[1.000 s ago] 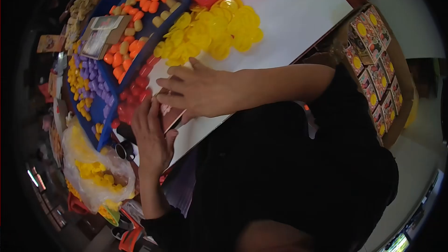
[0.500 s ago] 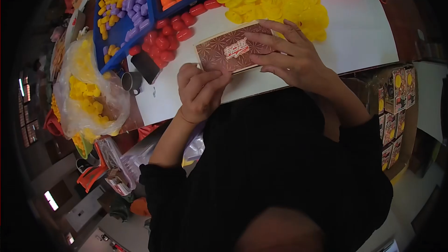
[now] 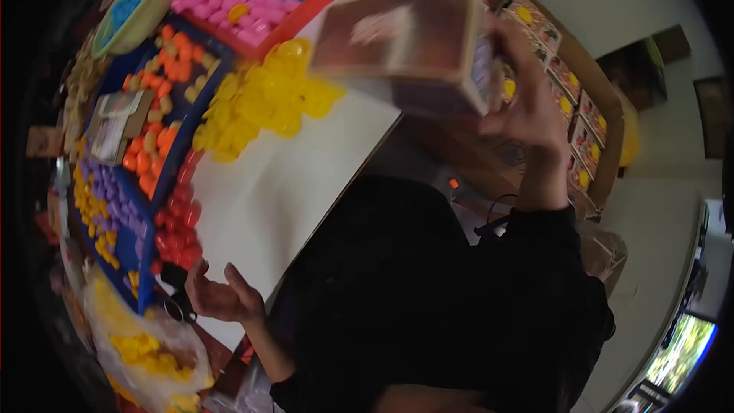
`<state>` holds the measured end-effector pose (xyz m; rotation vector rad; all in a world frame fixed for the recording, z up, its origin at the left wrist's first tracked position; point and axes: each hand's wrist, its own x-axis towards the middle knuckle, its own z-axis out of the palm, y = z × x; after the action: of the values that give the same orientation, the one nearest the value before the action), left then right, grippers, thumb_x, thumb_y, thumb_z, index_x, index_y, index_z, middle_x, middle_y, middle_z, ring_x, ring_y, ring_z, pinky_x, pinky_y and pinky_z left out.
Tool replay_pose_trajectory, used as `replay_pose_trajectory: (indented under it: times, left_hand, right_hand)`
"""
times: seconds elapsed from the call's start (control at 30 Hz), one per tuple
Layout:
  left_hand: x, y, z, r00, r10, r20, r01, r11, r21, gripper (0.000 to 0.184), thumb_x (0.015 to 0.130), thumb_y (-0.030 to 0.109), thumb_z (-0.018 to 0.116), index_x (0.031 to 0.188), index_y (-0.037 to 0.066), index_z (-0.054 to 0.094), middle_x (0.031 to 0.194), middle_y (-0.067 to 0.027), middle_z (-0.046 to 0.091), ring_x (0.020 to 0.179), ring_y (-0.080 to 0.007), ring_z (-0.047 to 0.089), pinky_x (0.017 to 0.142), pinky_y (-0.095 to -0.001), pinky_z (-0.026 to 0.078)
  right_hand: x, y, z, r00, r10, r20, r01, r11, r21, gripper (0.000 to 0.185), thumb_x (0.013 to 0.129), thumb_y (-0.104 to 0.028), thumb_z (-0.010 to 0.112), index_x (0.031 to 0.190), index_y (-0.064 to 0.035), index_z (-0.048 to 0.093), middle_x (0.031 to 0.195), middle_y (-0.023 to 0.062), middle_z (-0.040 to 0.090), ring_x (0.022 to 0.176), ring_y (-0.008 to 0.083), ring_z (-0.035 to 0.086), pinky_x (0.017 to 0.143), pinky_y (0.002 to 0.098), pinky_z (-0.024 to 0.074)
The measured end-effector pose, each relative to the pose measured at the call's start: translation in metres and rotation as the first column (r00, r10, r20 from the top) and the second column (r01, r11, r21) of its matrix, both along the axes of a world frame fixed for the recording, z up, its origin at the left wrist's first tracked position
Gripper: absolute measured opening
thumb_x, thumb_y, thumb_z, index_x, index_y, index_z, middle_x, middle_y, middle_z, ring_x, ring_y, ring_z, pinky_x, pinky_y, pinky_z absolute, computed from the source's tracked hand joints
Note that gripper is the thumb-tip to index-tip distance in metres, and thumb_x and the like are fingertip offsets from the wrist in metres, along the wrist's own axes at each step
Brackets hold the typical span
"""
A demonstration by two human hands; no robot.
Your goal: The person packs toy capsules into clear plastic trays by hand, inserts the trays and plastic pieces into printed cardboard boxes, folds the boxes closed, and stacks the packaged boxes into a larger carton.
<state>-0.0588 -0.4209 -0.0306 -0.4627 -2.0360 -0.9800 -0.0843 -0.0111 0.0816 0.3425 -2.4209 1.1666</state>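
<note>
My right hand [image 3: 531, 99] grips the right end of a brown box [image 3: 397, 38], which is blurred by motion and raised over the far right part of the white tabletop [image 3: 267, 199]. My left hand [image 3: 222, 297] is empty, with fingers apart, at the near left edge of the tabletop, just below the red capsules [image 3: 180, 226]. Flat yellow discs [image 3: 267, 95] lie in a heap left of the box. A black object [image 3: 177, 281] lies beside my left hand, partly hidden.
Blue trays [image 3: 218, 80] of orange, purple and yellow pieces stand at the left, a red tray [image 3: 306, 19] of pink and blue pieces at the top. A carton [image 3: 612, 149] of patterned boxes stands at the right. A plastic bag [image 3: 145, 344] of yellow pieces is lower left.
The brown box has left the tabletop and moved up and right in my right hand. My left hand has let go of it and opened. The view has turned.
</note>
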Motion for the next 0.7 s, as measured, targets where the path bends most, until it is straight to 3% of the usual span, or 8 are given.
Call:
replay_pose_trajectory:
  times: [0.07,0.1,0.17,0.3,0.33,0.5,0.57,0.7]
  left_hand:
    - [-0.011,0.015,-0.002,0.998,0.026,0.061,-0.027,0.999,0.028,0.045,0.083,0.001,0.058,0.117,-0.002,0.030,0.113,-0.0209,0.045,0.097,-0.0293,0.049,0.084,-0.0388,0.042]
    - [-0.015,0.021,-0.004,0.999,0.003,0.034,-0.005,0.999,0.045,0.045,0.083,0.001,0.058,0.117,-0.002,0.030,0.113,-0.0209,0.045,0.097,-0.0293,0.049,0.084,-0.0388,0.042]
    - [-0.022,0.025,-0.006,0.996,-0.066,0.061,0.066,0.998,-0.007,0.045,0.082,0.001,0.058,0.117,-0.002,0.030,0.111,-0.0209,0.046,0.096,-0.0288,0.049,0.083,-0.0388,0.042]
    - [-0.025,0.028,0.000,0.993,-0.102,0.064,0.109,0.988,-0.113,0.045,0.082,0.000,0.058,0.116,-0.002,0.031,0.105,-0.0195,0.049,0.091,-0.0274,0.050,0.082,-0.0382,0.042]
    - [-0.020,0.028,0.000,0.990,-0.116,0.081,0.126,0.985,-0.122,0.045,0.082,0.000,0.058,0.116,-0.002,0.031,0.105,-0.0195,0.049,0.091,-0.0274,0.050,0.082,-0.0382,0.042]
    - [-0.009,0.015,-0.009,0.974,-0.081,0.214,0.093,0.994,-0.050,0.039,0.083,0.000,0.057,0.115,-0.004,0.034,0.102,-0.0183,0.050,0.088,-0.0265,0.050,0.080,-0.0365,0.042]
    - [-0.010,0.021,-0.014,0.969,-0.113,0.220,0.124,0.992,-0.035,0.037,0.084,0.001,0.057,0.114,-0.004,0.036,0.100,-0.0169,0.051,0.085,-0.0246,0.051,0.079,-0.0349,0.042]
    - [-0.021,0.039,-0.010,0.946,-0.133,0.296,0.169,0.981,-0.099,0.018,0.081,-0.001,0.057,0.098,-0.003,0.050,0.088,-0.0136,0.055,0.078,-0.0238,0.054,0.073,-0.0323,0.044]
  right_hand:
    - [0.031,0.066,-0.003,0.868,-0.487,-0.100,0.490,0.806,0.332,0.083,0.051,-0.016,0.080,0.124,-0.0046,0.044,0.103,0.0134,0.049,0.101,0.0296,0.048,0.087,0.0356,0.0412]
    - [0.044,0.089,-0.009,0.854,-0.503,-0.132,0.517,0.789,0.332,0.083,0.051,-0.016,0.080,0.124,-0.0046,0.044,0.103,0.0134,0.049,0.101,0.0296,0.048,0.087,0.0356,0.0412]
    - [0.056,0.122,-0.032,0.669,-0.732,-0.129,0.599,0.428,0.676,0.083,0.048,-0.016,0.079,0.123,-0.0051,0.046,0.100,0.0137,0.048,0.098,0.0314,0.047,0.082,0.0387,0.0419]
    - [0.040,0.161,-0.116,0.780,-0.579,-0.238,0.491,0.330,0.806,0.078,0.054,-0.010,0.074,0.126,-0.0098,0.044,0.103,0.0105,0.047,0.098,0.0305,0.046,0.085,0.0401,0.0389]
    - [0.033,0.162,-0.130,0.783,-0.581,-0.221,0.396,0.192,0.898,0.076,0.060,-0.016,0.073,0.128,-0.0118,0.042,0.108,0.0084,0.048,0.103,0.0286,0.045,0.088,0.0387,0.0362]
    - [0.027,0.173,-0.176,0.797,-0.477,-0.370,0.527,0.251,0.812,0.060,0.068,-0.015,0.064,0.124,-0.0075,0.043,0.114,0.0078,0.048,0.108,0.0249,0.044,0.091,0.0371,0.0347]
    - [0.037,0.167,-0.158,0.890,-0.451,-0.071,0.298,0.457,0.838,0.060,0.068,-0.020,0.068,0.122,-0.0070,0.045,0.116,0.0088,0.048,0.110,0.0255,0.044,0.092,0.0384,0.0339]
    - [0.068,0.189,-0.166,0.950,-0.308,0.044,0.223,0.774,0.593,0.067,0.067,-0.028,0.072,0.124,-0.0073,0.044,0.113,0.0090,0.050,0.106,0.0295,0.048,0.088,0.0396,0.0397]
